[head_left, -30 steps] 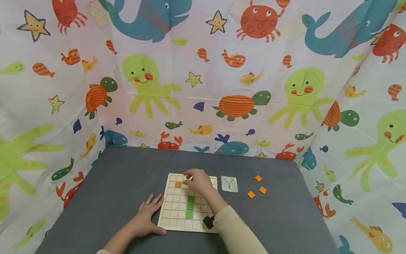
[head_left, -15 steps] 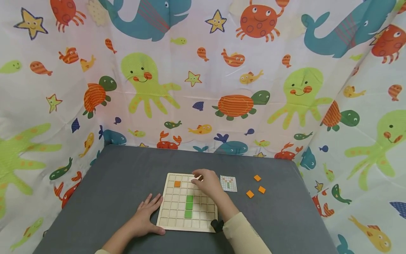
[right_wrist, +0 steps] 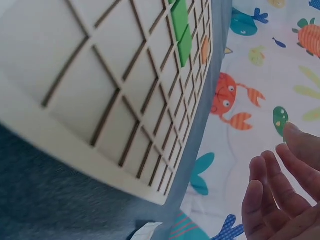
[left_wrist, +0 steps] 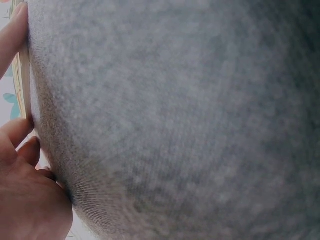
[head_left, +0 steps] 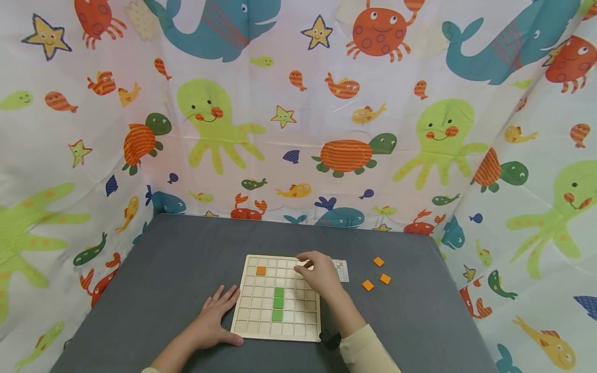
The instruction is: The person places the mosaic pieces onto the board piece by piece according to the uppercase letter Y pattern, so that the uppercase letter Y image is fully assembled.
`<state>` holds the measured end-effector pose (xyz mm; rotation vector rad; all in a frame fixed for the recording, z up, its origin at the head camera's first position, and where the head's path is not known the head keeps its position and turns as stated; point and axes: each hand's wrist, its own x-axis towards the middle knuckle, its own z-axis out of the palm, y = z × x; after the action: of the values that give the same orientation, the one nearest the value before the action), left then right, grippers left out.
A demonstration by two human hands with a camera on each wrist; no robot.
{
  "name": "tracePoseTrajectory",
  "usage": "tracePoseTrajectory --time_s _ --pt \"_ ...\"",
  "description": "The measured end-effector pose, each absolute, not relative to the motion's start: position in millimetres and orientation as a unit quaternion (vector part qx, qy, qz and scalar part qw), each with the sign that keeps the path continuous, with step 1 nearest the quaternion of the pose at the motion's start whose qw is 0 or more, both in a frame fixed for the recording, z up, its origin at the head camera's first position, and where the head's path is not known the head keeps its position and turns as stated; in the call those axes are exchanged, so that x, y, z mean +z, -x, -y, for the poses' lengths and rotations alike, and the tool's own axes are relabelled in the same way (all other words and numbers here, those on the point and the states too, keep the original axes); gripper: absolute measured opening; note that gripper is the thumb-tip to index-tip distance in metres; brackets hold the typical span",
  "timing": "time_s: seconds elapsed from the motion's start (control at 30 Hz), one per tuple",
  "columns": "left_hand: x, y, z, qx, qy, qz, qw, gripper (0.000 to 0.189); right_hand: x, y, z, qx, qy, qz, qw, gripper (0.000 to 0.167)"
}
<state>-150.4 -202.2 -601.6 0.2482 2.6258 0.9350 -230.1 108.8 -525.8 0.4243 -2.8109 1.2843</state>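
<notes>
A pale wooden grid board lies on the grey table. Down its middle columns sit 3 green tiles, with an orange tile in the upper left part. My left hand rests against the board's left edge, fingers spread and thumb at the near corner. In the left wrist view, fingertips touch the board's side. My right hand hovers over the board's upper right corner. The right wrist view shows this hand with loosely bent fingers and nothing between them.
A small card printed with a coloured grid lies right of the board, partly hidden by my right hand. Farther right, 3 loose orange tiles lie on the table. A curtain printed with sea animals encloses the back and sides.
My right hand has moved rightward across the board's top, from near the orange tile to the upper right corner, now covering part of the card. The left hand stays in place.
</notes>
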Motion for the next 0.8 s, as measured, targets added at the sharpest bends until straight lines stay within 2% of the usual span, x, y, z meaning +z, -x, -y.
tracePoseTrajectory --time_s 0.5,0.8 --pt "-603.3 151.1 202.3 0.321 -0.088 -0.927 0.173 0.129 -534.8 224.6 -144.3 0.413 -0.108 0.903 0.052 0.028" --pt "-602.6 151.6 201.8 0.323 -0.089 -0.926 0.172 0.13 -539.7 223.5 -167.3 0.419 -0.052 0.905 0.049 0.03"
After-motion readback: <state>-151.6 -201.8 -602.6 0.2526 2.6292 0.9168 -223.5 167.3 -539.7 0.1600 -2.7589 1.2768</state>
